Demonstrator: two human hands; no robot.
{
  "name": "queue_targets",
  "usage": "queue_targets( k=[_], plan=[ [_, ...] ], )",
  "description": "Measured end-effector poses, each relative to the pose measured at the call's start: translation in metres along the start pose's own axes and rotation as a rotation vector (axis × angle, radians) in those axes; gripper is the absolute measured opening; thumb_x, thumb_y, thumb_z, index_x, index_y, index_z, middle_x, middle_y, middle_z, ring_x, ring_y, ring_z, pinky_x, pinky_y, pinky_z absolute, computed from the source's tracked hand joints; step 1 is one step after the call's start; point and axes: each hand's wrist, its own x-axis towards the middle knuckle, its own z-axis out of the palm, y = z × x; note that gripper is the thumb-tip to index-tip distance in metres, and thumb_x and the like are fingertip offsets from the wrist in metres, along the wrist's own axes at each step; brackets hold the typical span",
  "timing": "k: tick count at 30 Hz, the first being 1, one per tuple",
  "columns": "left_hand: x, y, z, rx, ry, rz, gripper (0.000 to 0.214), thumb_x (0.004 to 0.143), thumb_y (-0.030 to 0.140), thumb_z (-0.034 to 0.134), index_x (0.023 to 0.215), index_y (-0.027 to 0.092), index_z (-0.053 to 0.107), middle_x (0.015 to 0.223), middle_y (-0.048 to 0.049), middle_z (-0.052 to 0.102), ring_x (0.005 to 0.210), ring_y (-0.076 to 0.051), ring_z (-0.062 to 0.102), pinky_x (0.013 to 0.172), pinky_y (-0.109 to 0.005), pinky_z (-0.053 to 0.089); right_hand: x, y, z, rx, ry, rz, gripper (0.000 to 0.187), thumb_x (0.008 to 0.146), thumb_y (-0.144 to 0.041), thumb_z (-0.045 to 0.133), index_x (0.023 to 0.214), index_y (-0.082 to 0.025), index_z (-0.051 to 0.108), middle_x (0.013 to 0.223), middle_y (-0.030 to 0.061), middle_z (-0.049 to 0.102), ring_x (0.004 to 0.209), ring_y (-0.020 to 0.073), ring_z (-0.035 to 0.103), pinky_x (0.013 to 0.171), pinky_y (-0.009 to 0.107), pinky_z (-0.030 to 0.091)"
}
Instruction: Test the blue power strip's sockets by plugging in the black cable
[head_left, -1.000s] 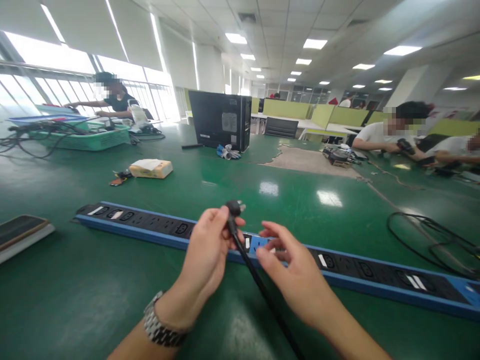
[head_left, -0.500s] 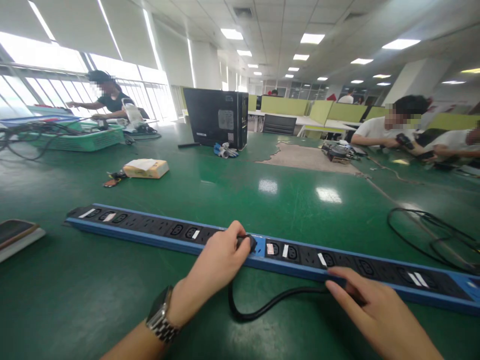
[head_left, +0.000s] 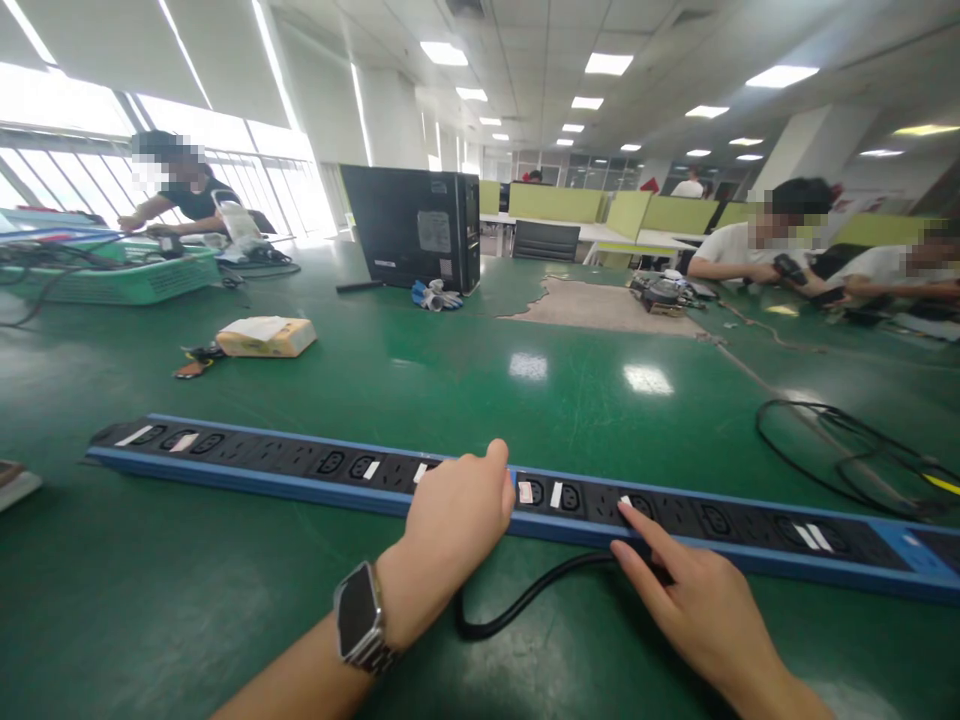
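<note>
A long blue power strip (head_left: 247, 485) with black sockets and white stickers lies across the green table. At its middle, my left hand (head_left: 461, 510), wearing a watch (head_left: 361, 612), is closed on the plug of a black cable. The plug is hidden behind my fingers now. From under that hand the cable (head_left: 517, 615) loops down and runs right, towards my other hand. My right hand (head_left: 694, 590) pinches the strip's near edge, index finger on top beside a sticker and thumb at the front side. Its other fingers are hidden, and whether they touch the cable I cannot tell.
A black computer case (head_left: 412, 225) stands farther back with gloves (head_left: 436, 295) beside it. Tissues (head_left: 266, 338) and a green basket (head_left: 142, 275) are at left. Coiled black cable (head_left: 832, 450) lies at right. Other people (head_left: 787, 240) sit around the table.
My left hand has rolled over, so the plug is out of sight. My right index finger has moved up onto the strip's top. The view has shifted slightly.
</note>
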Motion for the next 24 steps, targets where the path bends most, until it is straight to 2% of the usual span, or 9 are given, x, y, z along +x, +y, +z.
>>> queue_targets(
  k=[6,11,15,18,20,22,24],
  plan=[
    [0.004,0.007,0.001,0.007,0.003,0.043,0.014,0.086,0.025,0.041,0.089,0.02,0.053,0.069,-0.0109,0.068,0.066,-0.031,0.069,0.054,-0.038,0.051,-0.003,-0.006,0.004,-0.172,0.066,0.014,0.046,0.096,-0.047,0.035,0.133,-0.027,0.055,0.067,0.0016,0.073,0.057,0.0222,0.069,0.05,0.029,0.048],
    [0.001,0.006,0.006,0.024,-0.01,0.019,0.012,0.087,0.025,0.041,0.089,0.02,0.052,0.068,-0.0101,0.068,0.067,-0.03,0.069,0.054,-0.037,0.052,-0.005,0.0,0.012,-0.188,0.159,-0.065,0.046,0.096,-0.046,0.035,0.132,-0.026,0.056,0.062,0.0006,0.072,0.049,0.0185,0.067,0.044,0.024,0.045],
    [0.001,0.008,0.007,0.002,-0.002,0.016,0.013,0.088,0.026,0.041,0.088,0.02,0.053,0.068,-0.009,0.068,0.066,-0.028,0.068,0.056,-0.034,0.049,-0.005,-0.002,0.013,-0.208,0.18,-0.044,0.046,0.096,-0.047,0.035,0.132,-0.026,0.056,0.06,0.0004,0.071,0.048,0.0186,0.066,0.043,0.024,0.044],
    [-0.002,0.002,-0.021,-0.082,0.084,-0.039,0.017,0.089,0.03,0.04,0.087,0.022,0.055,0.065,-0.0055,0.066,0.061,-0.024,0.065,0.055,-0.03,0.044,-0.004,-0.002,0.012,-0.245,0.174,-0.026,0.045,0.096,-0.046,0.036,0.131,-0.027,0.057,0.059,0.0005,0.07,0.049,0.0198,0.067,0.042,0.024,0.044],
    [-0.006,-0.012,-0.051,-0.181,0.262,-0.131,0.023,0.09,0.036,0.038,0.095,0.022,0.056,0.065,-0.0028,0.065,0.058,-0.021,0.062,0.053,-0.028,0.04,-0.004,0.0,0.011,-0.238,0.174,-0.05,0.045,0.096,-0.044,0.035,0.13,-0.026,0.058,0.06,0.0007,0.071,0.048,0.0198,0.067,0.042,0.024,0.044],
    [-0.01,-0.036,-0.075,-0.27,0.39,-0.173,0.03,0.089,0.043,0.039,0.1,0.022,0.057,0.062,0.0001,0.063,0.053,-0.017,0.057,0.051,-0.025,0.035,-0.004,-0.002,0.009,-0.167,0.177,-0.086,0.047,0.097,-0.043,0.033,0.129,-0.021,0.059,0.06,0.0012,0.071,0.048,0.0185,0.066,0.043,0.024,0.046],
    [-0.013,-0.067,-0.082,-0.313,0.362,-0.174,0.031,0.085,0.046,0.043,0.091,0.021,0.06,0.052,0.0031,0.057,0.047,-0.015,0.051,0.049,-0.024,0.032,-0.006,-0.011,0.007,-0.039,0.158,-0.162,0.049,0.098,-0.043,0.03,0.126,-0.017,0.06,0.062,0.0014,0.071,0.049,0.0161,0.066,0.045,0.023,0.048]
  ],
)
